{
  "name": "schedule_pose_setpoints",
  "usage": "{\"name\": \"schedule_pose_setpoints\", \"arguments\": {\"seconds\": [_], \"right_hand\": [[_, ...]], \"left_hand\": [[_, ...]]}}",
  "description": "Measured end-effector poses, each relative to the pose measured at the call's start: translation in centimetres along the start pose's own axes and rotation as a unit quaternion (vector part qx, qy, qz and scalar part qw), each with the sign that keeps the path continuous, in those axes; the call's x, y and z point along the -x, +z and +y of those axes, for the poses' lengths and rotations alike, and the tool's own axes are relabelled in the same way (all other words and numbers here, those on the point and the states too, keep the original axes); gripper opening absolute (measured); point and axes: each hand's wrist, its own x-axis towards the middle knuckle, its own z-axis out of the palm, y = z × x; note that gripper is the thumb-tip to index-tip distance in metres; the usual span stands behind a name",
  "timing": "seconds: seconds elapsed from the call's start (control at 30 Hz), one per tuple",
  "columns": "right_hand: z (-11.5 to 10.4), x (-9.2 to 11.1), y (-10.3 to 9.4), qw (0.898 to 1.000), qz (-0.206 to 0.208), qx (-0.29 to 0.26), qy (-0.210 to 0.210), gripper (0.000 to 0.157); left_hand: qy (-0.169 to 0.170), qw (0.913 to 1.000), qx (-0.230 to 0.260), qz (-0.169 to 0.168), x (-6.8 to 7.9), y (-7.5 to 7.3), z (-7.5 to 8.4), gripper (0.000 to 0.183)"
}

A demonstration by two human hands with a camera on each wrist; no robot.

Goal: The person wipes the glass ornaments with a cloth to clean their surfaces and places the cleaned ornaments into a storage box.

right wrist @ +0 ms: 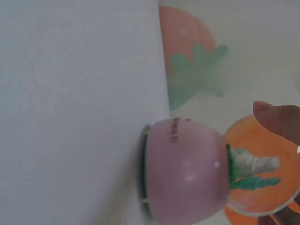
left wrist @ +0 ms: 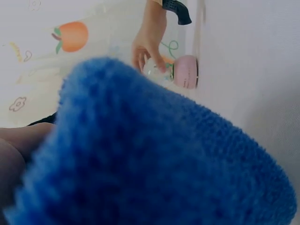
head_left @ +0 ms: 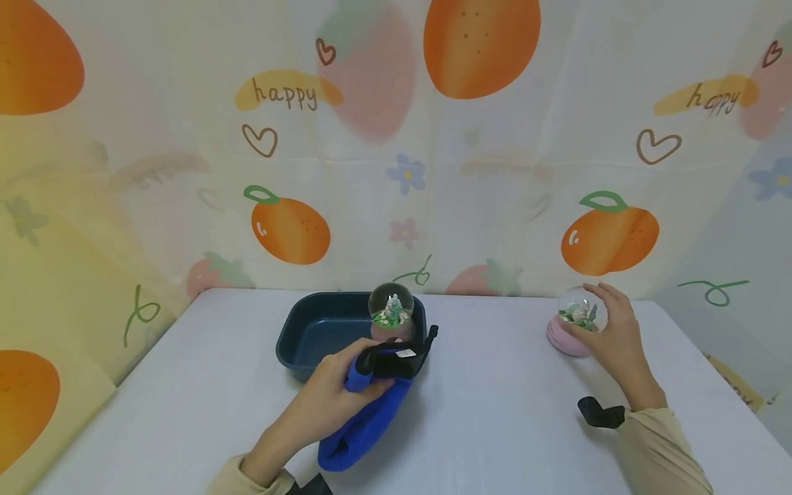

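My left hand (head_left: 337,395) grips a blue plush cloth (head_left: 365,433) with a black edge, a black loop and a small white tag. The fuzzy fabric fills most of the left wrist view. At the right of the table, my right hand (head_left: 621,340) holds the clear dome of a snow globe (head_left: 568,338) between thumb and fingers. Its pink base (right wrist: 187,173) is low at the tabletop, and a green-and-white figure shows inside the dome. A second snow globe (head_left: 392,311) stands in the right end of a dark blue tray (head_left: 297,347), its base partly hidden behind the left hand and cloth.
The table has a white cover (head_left: 495,412). Behind it hangs a printed backdrop (head_left: 482,172) with oranges, strawberries and lettering. A black wrist device (head_left: 600,412) sits by the right sleeve.
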Motion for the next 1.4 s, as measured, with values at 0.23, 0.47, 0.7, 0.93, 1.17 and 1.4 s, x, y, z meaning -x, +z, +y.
{"name": "schedule_pose_setpoints", "arguments": {"seconds": [0.23, 0.47, 0.7, 0.93, 1.17, 1.4], "right_hand": [[1.7, 0.1, 0.1, 0.993, -0.066, -0.035, 0.096, 0.102], [2.0, 0.4, 0.2, 0.976, -0.114, -0.078, 0.172, 0.104], [1.7, 0.4, 0.5, 0.979, -0.098, -0.024, 0.175, 0.106], [1.6, 0.7, 1.3, 0.990, -0.062, 0.013, 0.125, 0.103], [0.3, 0.9, 2.3, 0.999, -0.006, 0.042, 0.027, 0.085], [-1.8, 0.9, 3.0, 1.000, -0.015, 0.001, 0.009, 0.082]], "left_hand": [[-0.015, 0.9999, 0.005, -0.005, -0.1, 0.1, 0.3, 0.035], [-0.018, 0.9998, 0.002, -0.009, -0.1, 0.1, 0.3, 0.035], [-0.013, 0.9999, 0.000, -0.008, -0.1, 0.0, 0.1, 0.035], [-0.011, 0.9999, -0.004, -0.003, 0.0, 0.0, 0.1, 0.032], [-0.005, 0.9999, 0.003, 0.013, 0.1, 0.0, -0.1, 0.033], [-0.018, 0.9984, 0.034, 0.041, 0.0, -0.1, 0.1, 0.034]]}}
